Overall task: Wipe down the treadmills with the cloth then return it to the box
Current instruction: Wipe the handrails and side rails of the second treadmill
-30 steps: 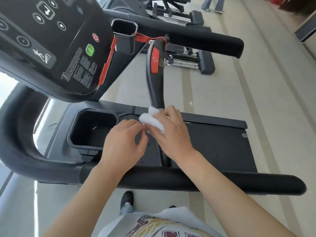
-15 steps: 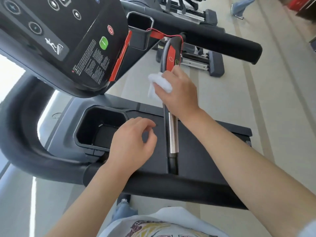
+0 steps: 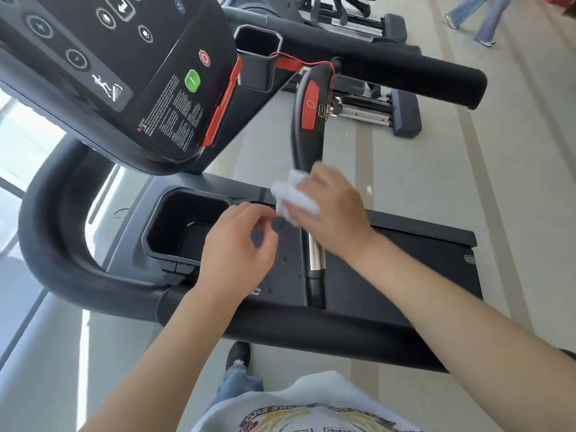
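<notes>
My right hand (image 3: pixel 335 210) grips a bunched white cloth (image 3: pixel 293 199) wrapped around the treadmill's centre handle (image 3: pixel 307 132), a black bar with a red button pad and a silver sensor section (image 3: pixel 316 254) showing below the hand. My left hand (image 3: pixel 237 247) hovers just left of it over the black tray, fingers loosely curled and holding nothing. The black console (image 3: pixel 124 73) with its green and red buttons fills the upper left. The box is not in view.
A deep cup holder (image 3: pixel 184 226) sits left of my left hand, another (image 3: pixel 257 57) beside the console. Padded side rails (image 3: pixel 405 73) and a front crossbar (image 3: pixel 311 332) frame the space. Another machine (image 3: pixel 389 113) stands beyond. A person's legs (image 3: pixel 480 23) walk at top right.
My right hand slid the cloth up the centre handle to the red pad, then back down to the middle. My left hand let go of the cloth and stayed over the tray.
</notes>
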### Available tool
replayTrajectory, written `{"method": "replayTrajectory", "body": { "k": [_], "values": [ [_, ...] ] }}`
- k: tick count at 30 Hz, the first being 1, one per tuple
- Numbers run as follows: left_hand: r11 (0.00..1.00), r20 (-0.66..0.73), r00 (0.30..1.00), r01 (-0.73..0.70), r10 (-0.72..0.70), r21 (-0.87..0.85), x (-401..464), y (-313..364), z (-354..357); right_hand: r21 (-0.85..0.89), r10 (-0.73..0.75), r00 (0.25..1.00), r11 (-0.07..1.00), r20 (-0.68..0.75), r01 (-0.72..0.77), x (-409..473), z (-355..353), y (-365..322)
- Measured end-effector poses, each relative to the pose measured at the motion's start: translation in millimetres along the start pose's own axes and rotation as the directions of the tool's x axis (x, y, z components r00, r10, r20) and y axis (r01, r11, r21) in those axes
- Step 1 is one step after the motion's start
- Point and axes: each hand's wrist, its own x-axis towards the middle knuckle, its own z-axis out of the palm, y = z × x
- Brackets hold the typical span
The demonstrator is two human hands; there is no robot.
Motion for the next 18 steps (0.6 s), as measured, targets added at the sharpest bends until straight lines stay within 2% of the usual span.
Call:
{"method": "replayTrajectory", "body": {
  "k": [3, 5, 8, 10, 12, 14, 18],
  "values": [
    [1.0, 0.015, 1.0, -0.01, 0.01, 0.013, 0, -1, 1, 0.021, -0.182, 0.98, 0.983, 0.082, 0.18, -60, -6, -9],
    [1.0, 0.02, 1.0, -0.001, 0.0, 0.027, 0, -2, 2, 0.038, -0.321, 0.934, 0.947, 0.155, 0.319, -80, -9, -7],
    [0.999, 0.031, 1.0, -0.002, 0.0, 0.04, -1, -3, 2, 0.023, -0.41, 0.896, 0.911, 0.173, 0.413, -73, -8, 1],
    [0.999, 0.042, 0.999, -0.005, 0.003, 0.04, 0, -1, 1, 0.02, -0.316, 0.942, 0.949, 0.113, 0.316, -48, -3, 7],
    [0.999, 0.044, 0.999, 0.014, -0.016, 0.039, 0, 2, 1, 0.036, -0.089, 0.996, 0.995, 0.012, 0.089, -12, 2, 11],
    [0.999, 0.042, 0.999, 0.033, -0.034, 0.039, -1, 4, 0, 0.13, 0.137, 0.989, 0.983, -0.062, -0.128, 17, 4, 12],
    [0.997, 0.08, 0.997, -0.022, 0.017, 0.069, -3, 7, -2, 0.309, 0.355, 0.932, 0.896, -0.071, -0.318, 26, 11, 7]
  ]
}}
